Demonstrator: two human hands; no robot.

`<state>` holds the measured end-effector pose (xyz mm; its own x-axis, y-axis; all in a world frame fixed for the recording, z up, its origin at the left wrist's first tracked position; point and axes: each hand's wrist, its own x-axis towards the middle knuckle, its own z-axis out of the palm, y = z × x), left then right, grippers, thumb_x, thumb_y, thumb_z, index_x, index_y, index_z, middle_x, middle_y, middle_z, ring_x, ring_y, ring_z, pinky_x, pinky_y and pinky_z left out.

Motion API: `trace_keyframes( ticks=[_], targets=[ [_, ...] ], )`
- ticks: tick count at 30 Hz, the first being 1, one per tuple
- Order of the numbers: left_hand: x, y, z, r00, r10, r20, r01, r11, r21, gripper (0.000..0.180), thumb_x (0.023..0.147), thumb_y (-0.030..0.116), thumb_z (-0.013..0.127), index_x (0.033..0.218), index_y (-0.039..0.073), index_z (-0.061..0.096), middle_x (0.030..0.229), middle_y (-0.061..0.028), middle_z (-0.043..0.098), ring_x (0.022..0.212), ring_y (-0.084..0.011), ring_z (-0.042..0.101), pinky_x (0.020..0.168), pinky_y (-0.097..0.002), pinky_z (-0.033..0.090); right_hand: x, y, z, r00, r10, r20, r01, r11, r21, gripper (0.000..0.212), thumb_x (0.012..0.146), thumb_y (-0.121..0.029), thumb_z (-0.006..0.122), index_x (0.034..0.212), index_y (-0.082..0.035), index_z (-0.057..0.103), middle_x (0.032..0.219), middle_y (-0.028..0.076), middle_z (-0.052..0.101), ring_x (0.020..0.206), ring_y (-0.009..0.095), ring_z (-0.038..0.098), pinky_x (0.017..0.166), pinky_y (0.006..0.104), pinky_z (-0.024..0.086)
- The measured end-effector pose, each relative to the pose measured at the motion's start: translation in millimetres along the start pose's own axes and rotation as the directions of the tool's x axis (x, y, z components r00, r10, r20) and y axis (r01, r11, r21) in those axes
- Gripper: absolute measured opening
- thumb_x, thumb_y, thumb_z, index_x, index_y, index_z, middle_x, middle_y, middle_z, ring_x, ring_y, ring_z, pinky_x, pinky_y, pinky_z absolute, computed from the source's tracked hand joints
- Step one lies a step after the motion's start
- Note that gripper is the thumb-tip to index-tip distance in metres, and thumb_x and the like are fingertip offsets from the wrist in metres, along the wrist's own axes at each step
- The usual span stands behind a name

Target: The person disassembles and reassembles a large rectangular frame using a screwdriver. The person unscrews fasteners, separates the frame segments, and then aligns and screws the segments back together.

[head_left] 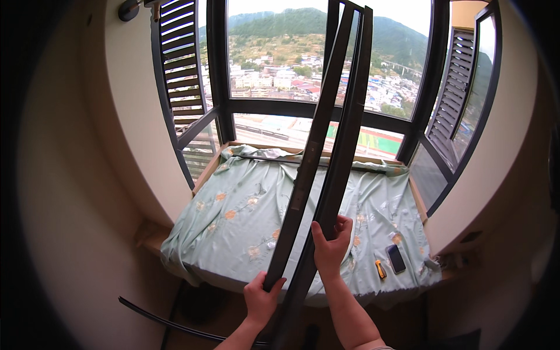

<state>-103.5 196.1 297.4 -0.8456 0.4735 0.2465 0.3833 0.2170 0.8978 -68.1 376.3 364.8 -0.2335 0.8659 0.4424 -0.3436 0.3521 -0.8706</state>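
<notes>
Two long dark frame strips rise in front of me, running from the lower middle up past the window and coming close together at the top. My left hand (262, 297) is closed around the lower end of the left strip (299, 189). Higher up, my right hand (332, 248) grips the right strip (332, 192), thumb on its near face and fingers behind. That strip continues down between my forearms. Small fittings or slots show along the left strip. Whether the two join at the top, I cannot make out.
A pale green flowered cloth (233, 239) covers the window seat. On its right lie a phone (395, 259) and a yellow-handled screwdriver (380, 269). A thin dark strip (268, 158) lies along the back; another (169, 322) sticks out lower left. Dark-framed windows (274, 107) and walls surround it.
</notes>
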Motion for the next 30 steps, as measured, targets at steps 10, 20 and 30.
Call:
trace_keyframes(
  ticks=[10, 20, 30],
  targets=[
    [-5, -2, -5, 0.996, 0.043, -0.08, -0.042, 0.999, 0.016, 0.028, 0.084, 0.024, 0.077, 0.082, 0.002, 0.061, 0.064, -0.0182, 0.058, 0.059, -0.0369, 0.06, 0.053, -0.039, 0.043, -17, 2, 24, 0.997, 0.072, 0.017, -0.074, 0.969, 0.237, 0.035, 0.093, -0.015, 0.071, 0.113, -0.001, 0.046, 0.097, 0.005, 0.059, 0.088, 0.009, 0.056, 0.078, 0.0231, 0.045],
    [-6, 5, -28, 0.976, 0.217, -0.031, -0.201, 0.944, 0.262, 0.065, 0.062, 0.043, 0.091, 0.1, 0.004, 0.055, 0.074, -0.0148, 0.066, 0.069, -0.0373, 0.068, 0.06, -0.0424, 0.054, -38, 14, 44, 0.993, 0.104, 0.05, -0.114, 0.943, 0.312, 0.032, 0.094, -0.015, 0.07, 0.113, -0.002, 0.047, 0.1, 0.006, 0.059, 0.091, 0.011, 0.056, 0.082, 0.025, 0.044],
    [-66, -3, -105, 0.989, 0.137, -0.052, -0.093, 0.861, 0.5, 0.079, 0.052, 0.052, 0.091, 0.101, 0.004, 0.052, 0.077, -0.0143, 0.065, 0.072, -0.0359, 0.069, 0.064, -0.0436, 0.056, 21, -19, 81, 0.877, 0.222, 0.427, -0.467, 0.606, 0.644, 0.034, 0.101, -0.022, 0.06, 0.127, -0.003, 0.048, 0.107, 0.006, 0.061, 0.093, 0.013, 0.061, 0.083, 0.0293, 0.052]
  ],
)
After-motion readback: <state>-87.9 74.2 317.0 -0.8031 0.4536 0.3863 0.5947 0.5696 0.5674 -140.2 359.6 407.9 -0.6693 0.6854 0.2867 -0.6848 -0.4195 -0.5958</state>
